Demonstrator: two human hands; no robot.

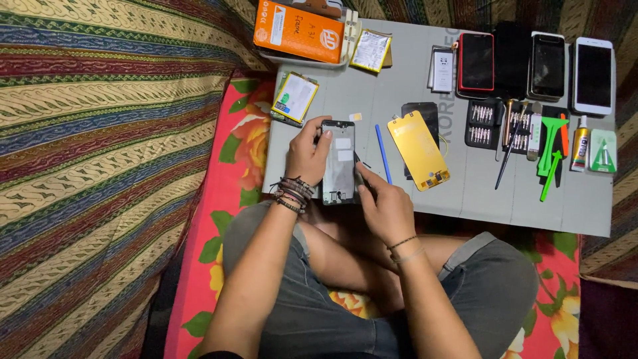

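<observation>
My left hand [306, 154] grips the left edge and top corner of an opened phone frame [339, 163] that lies on a grey work board [465, 186]. Against the frame's right edge, my right hand [384, 203] pinches a thin dark tool [362, 174]. Just right of the frame lie a blue pry stick [383, 153] and a yellow-backed screen panel [418, 150]. A small pale chip [356, 116] sits above the frame.
Along the board's far edge stand an orange box [299, 30], two battery packs [294, 98], and several phones [476, 61]. A screwdriver bit set [484, 123], tweezers, green pry tools [551, 149] and a glue tube [580, 143] lie at right. Striped cloth covers the left.
</observation>
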